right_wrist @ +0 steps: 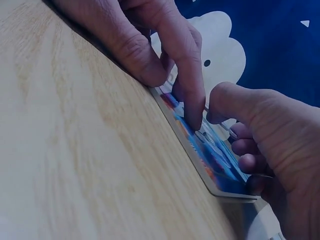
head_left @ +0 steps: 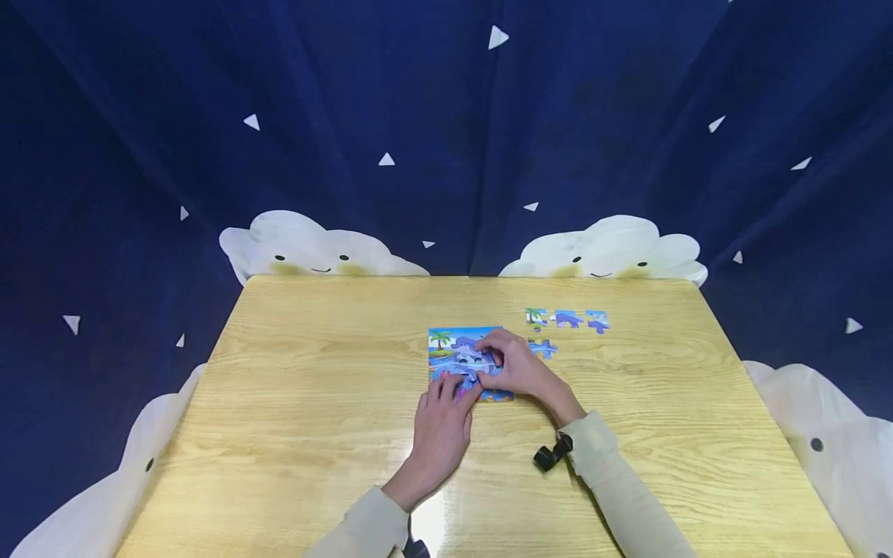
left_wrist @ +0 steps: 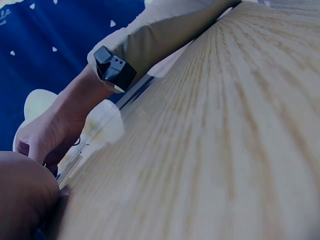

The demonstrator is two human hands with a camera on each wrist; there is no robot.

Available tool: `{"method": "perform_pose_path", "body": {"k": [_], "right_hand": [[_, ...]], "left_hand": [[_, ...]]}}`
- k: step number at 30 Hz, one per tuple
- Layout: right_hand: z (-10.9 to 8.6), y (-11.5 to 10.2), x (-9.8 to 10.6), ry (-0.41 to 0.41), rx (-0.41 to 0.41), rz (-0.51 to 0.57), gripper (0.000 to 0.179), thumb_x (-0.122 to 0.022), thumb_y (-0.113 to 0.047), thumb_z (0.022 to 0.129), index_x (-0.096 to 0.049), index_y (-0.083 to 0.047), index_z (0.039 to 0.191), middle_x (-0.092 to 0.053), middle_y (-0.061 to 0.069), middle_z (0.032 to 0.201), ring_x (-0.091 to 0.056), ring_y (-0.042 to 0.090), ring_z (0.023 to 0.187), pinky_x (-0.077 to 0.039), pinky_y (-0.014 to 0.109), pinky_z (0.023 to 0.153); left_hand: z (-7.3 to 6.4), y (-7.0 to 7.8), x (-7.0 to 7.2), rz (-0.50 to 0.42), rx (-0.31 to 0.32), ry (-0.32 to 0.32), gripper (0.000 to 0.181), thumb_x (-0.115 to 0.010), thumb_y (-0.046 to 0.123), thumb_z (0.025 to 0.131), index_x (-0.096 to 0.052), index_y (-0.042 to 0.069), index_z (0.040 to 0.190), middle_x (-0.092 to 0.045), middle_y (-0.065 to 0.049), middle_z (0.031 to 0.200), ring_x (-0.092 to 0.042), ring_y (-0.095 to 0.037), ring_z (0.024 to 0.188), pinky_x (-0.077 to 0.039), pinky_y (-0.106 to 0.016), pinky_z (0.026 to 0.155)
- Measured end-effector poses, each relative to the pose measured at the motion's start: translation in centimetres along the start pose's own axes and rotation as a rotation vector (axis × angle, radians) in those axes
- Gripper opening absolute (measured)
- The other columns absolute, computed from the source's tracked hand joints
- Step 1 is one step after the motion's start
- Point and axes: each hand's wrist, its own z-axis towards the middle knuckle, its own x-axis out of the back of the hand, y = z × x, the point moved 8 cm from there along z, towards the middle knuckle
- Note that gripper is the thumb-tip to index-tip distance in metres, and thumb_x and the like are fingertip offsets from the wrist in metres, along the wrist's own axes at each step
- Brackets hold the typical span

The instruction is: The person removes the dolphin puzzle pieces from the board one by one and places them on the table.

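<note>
A square jigsaw puzzle (head_left: 439, 363) with a palm tree and purple dolphin picture lies on the wooden table. My left hand (head_left: 441, 426) rests on its near edge; in the right wrist view the left fingers (right_wrist: 192, 107) press down onto the picture. Over the right part of the puzzle, my right hand (head_left: 516, 368) is bent, thumb and fingers pinching a puzzle piece, whose thin pale edge (right_wrist: 231, 134) shows in the right wrist view. Much of that piece is hidden by the fingers. In the left wrist view both hands' fingertips are mostly hidden.
Several loose puzzle pieces lie beyond the right hand, among them a palm tree piece (head_left: 536, 315), a purple piece (head_left: 568, 318) and a blue one (head_left: 543, 349). The wooden table (head_left: 314, 372) reaches back to a dark blue curtain (head_left: 446, 116) with white clouds.
</note>
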Motion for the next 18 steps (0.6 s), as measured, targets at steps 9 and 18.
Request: {"method": "perform_pose_path", "body": {"k": [9,18], "right_hand": [[-0.4,0.3,1.7,0.028,-0.021,0.021,0.04,-0.087,-0.017,0.077,-0.074,-0.009,0.115,-0.063,0.007,0.09,-0.056,0.019,0.072,-0.046,0.025,0.064],[-2.0,1.3,4.3,0.087,0.004,0.045,0.04,-0.085,-0.007,0.076,-0.074,-0.004,0.114,-0.063,0.011,0.088,-0.057,0.025,0.072,-0.047,0.025,0.063]], "left_hand": [[0.0,0.1,0.0,0.016,-0.007,-0.021,0.042,-0.06,0.022,0.102,-0.063,0.036,0.142,-0.054,-0.004,0.138,-0.047,-0.032,0.135,-0.047,-0.043,0.095],[0.0,-0.1,0.0,0.012,0.005,-0.022,0.041,-0.06,0.021,0.103,-0.064,0.037,0.141,-0.055,-0.003,0.138,-0.047,-0.03,0.133,-0.046,-0.042,0.094]]}}
